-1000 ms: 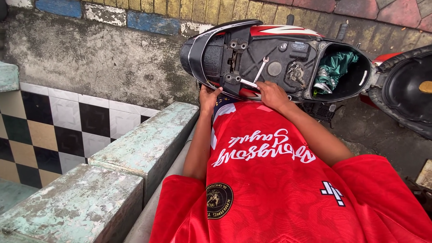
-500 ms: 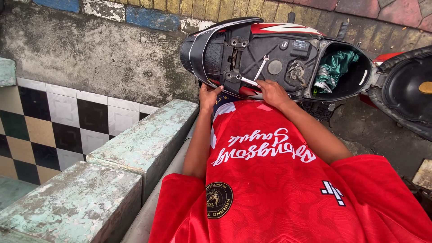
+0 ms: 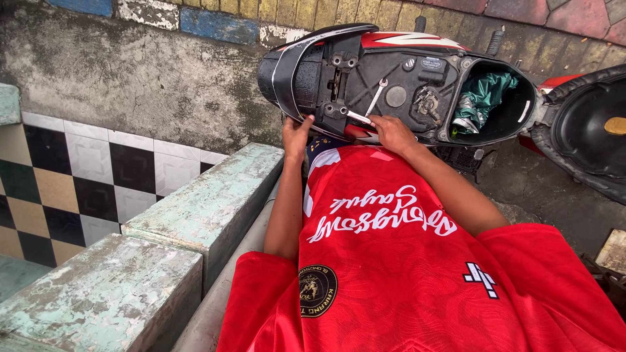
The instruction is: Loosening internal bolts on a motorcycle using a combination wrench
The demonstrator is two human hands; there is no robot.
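Far left: checkered tile wall point(image 3: 85, 176), then a worn concrete ledge point(image 3: 195, 208) running near to far beside me. My left hand point(image 3: 297, 133) is on the near edge of the scooter's rear body point(image 3: 339, 72), fingers curled over the black panel lip, bracing it. Right hand point(image 3: 391, 132) just right of that, fingers pinched round a small silver tool point(image 3: 355, 117) that points left toward a bolt hole. A spanner point(image 3: 376, 96) lies loose on the tray just beyond it. Further right, green cloth point(image 3: 486, 94) stuffed in the open storage tub point(image 3: 521, 111); seat point(image 3: 587, 130) flipped up far right. Risks, my read: the tool slips off the fastener if my angle is off, and the loose spanner could slide off the sloped tray if I jolt the panel.
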